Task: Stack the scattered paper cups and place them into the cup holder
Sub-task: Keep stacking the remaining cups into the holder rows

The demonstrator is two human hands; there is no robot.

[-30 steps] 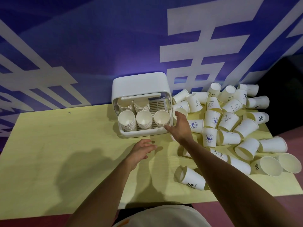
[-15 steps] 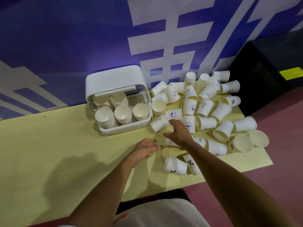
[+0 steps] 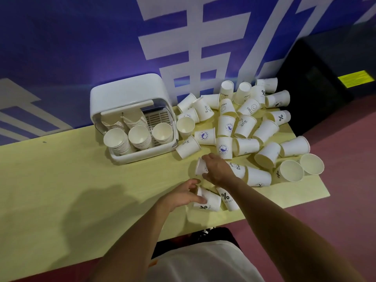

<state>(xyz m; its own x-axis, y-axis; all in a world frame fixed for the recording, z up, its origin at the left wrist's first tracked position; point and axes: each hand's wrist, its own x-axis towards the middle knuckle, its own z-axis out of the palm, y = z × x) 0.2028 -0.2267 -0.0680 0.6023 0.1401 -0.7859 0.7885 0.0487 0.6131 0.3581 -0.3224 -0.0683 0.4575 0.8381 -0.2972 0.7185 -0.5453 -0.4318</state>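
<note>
Several white paper cups [image 3: 245, 127] lie scattered on the right part of the yellow table [image 3: 61, 180]. A white cup holder [image 3: 126, 92] stands at the back, with several stacks of cups [image 3: 138, 137] inside. My right hand [image 3: 217, 169] curls over a lying cup [image 3: 200, 166] in front of the pile, fingers round it. My left hand [image 3: 183, 195] touches the rim end of a lying cup with a % mark [image 3: 209, 201], thumb and fingers closing on it.
A second % cup [image 3: 227, 198] lies right beside the left hand's cup, under my right forearm. A blue and white wall banner [image 3: 183, 47] stands behind the table. A dark cabinet [image 3: 325, 82] sits at the right, red floor beyond the table edge.
My right hand has pulled back from the holder to a lying cup near the pile's front. My left hand has moved right onto the % cup. The view shifted right.
</note>
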